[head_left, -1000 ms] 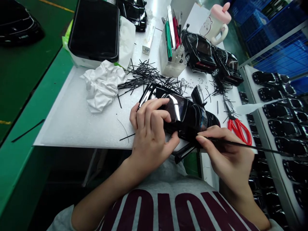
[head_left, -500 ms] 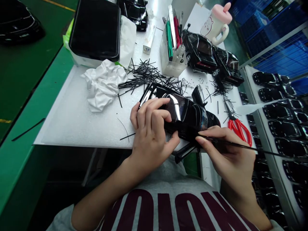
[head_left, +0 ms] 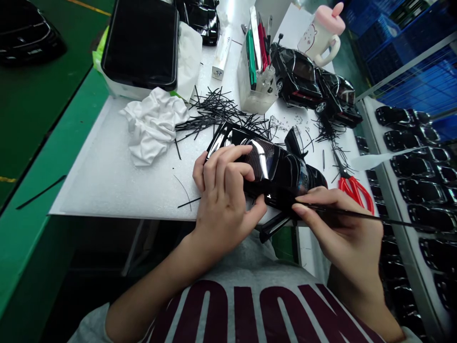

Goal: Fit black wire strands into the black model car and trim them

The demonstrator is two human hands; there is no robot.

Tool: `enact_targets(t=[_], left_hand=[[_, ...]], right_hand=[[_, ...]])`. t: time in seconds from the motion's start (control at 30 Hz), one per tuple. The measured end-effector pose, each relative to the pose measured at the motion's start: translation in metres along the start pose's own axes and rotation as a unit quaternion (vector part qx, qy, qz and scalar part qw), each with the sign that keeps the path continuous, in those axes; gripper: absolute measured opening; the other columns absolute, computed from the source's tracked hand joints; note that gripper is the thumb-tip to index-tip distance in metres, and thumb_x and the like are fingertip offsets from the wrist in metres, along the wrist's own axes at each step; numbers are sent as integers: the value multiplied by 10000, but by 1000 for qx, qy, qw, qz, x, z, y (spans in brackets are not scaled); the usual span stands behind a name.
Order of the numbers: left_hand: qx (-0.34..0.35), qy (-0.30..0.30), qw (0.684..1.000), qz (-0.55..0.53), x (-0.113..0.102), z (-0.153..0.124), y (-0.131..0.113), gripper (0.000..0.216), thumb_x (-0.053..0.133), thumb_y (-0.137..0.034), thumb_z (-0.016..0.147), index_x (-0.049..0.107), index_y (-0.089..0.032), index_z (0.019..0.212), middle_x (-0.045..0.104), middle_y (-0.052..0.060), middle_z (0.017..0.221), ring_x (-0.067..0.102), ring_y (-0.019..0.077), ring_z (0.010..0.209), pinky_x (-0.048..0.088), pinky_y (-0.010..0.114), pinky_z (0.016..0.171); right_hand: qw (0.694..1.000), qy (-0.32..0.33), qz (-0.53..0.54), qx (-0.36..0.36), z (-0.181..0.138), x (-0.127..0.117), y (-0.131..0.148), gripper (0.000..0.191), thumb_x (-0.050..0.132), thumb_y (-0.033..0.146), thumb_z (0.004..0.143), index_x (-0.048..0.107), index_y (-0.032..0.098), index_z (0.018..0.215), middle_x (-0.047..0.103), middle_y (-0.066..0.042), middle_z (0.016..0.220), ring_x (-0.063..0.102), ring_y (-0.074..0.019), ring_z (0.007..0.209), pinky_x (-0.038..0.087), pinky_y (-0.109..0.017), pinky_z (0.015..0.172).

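Note:
A glossy black model car (head_left: 274, 167) lies at the near edge of the white table (head_left: 107, 176), its doors swung open. My left hand (head_left: 223, 200) grips the car's rear roof and side, fingers curled over it and thumb underneath. My right hand (head_left: 337, 228) pinches a long thin black strip (head_left: 371, 217) by its end and holds that end against the car's near side. The strip runs out to the right over the rack.
Several cut black strips (head_left: 217, 112) litter the table's middle beside a crumpled white cloth (head_left: 153, 124). Red-handled scissors (head_left: 352, 186) lie at the right. Behind stand a clear tool holder (head_left: 255, 66), two more black model cars (head_left: 314, 85), a pink-lidded cup (head_left: 321, 33) and a black tray (head_left: 141, 43). Black car parts (head_left: 421, 176) fill the right rack.
My right hand has shifted slightly rightward and down with the strip. The left hand and the car stay put.

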State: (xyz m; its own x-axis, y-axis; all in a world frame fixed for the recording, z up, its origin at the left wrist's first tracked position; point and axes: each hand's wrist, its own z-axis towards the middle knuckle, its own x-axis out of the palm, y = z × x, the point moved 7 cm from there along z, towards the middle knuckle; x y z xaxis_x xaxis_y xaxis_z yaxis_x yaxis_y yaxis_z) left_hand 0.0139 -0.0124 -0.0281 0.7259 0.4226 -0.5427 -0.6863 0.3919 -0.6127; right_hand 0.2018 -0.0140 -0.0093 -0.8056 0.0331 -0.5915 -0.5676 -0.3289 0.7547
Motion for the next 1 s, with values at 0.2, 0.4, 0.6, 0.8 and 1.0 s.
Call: enact_targets(t=[0.2,0.4,0.6,0.8,1.0], left_hand=[[2,-1,1000,0,0,0,0,406,681,-159,799,352,-280,1005,615,142,1329,523,358,1314,334,630,1142],[2,-1,1000,4,0,0,0,398,681,-167,806,350,-271,1001,616,144,1322,532,363,1305,341,633,1134],[2,6,1000,1,0,0,0,415,686,-160,795,351,-283,1007,602,131,1334,527,362,1306,348,645,1123],[5,3,1000,7,3,1,-4,418,725,-278,811,366,-266,1025,588,164,1339,480,400,1347,294,681,1141],[4,-20,999,31,8,1,-8,395,711,-286,819,384,-250,1036,575,188,1353,461,411,1373,255,689,1157]], right_hand=[[999,9,-16,-28,2,4,5,104,732,157,895,724,258,918,697,-22,853,634,-194,834,504,-327,656],[998,47,-23,-34,4,9,7,112,706,135,912,711,245,926,670,-8,811,599,-172,753,455,-333,632],[993,77,-59,-68,6,14,17,115,679,124,926,667,238,928,668,-12,836,600,-172,763,469,-341,662],[989,84,-99,-71,10,17,20,98,617,159,979,612,232,913,621,2,816,579,-152,750,434,-337,656],[993,65,-70,-70,7,14,12,85,629,164,967,620,236,922,610,-10,820,559,-163,747,449,-326,634]])
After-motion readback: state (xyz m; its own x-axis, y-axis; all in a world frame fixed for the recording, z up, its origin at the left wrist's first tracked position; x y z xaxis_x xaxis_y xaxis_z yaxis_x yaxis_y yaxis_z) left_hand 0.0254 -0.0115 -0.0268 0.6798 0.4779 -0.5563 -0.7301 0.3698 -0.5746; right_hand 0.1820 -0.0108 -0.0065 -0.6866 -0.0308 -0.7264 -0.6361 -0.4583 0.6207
